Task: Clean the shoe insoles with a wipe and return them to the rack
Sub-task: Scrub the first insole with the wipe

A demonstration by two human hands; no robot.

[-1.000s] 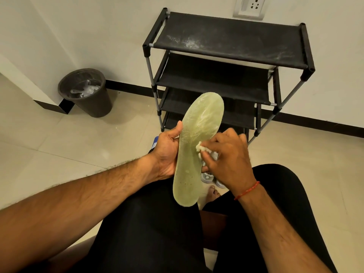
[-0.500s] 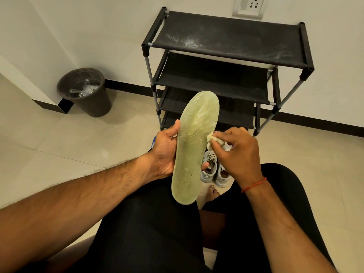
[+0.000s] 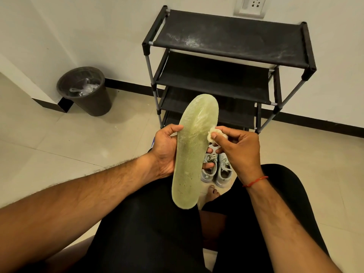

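Head view: my left hand (image 3: 165, 150) grips the pale green insole (image 3: 192, 150) around its middle, with the thumb curled over the 9 o'clock edge and the fingertips showing past the 3 o'clock edge. The insole is held above my lap, toe toward 12 o'clock. My right hand (image 3: 242, 152) pinches a crumpled white wipe (image 3: 213, 133) that touches the insole's 3 o'clock edge. The black rack (image 3: 226, 44) stands at 12 o'clock, grey shoes (image 3: 216, 170) sit on the floor before it, and a dark bin (image 3: 86, 91) stands at 10 o'clock.

Dark round waste bin (image 3: 86, 93) holding crumpled clear plastic at ten o'clock, on pale floor tiles (image 3: 59, 144). White wall socket (image 3: 253, 5) at one o'clock. Grey laced sneakers (image 3: 222, 171) near centre, toward five o'clock.
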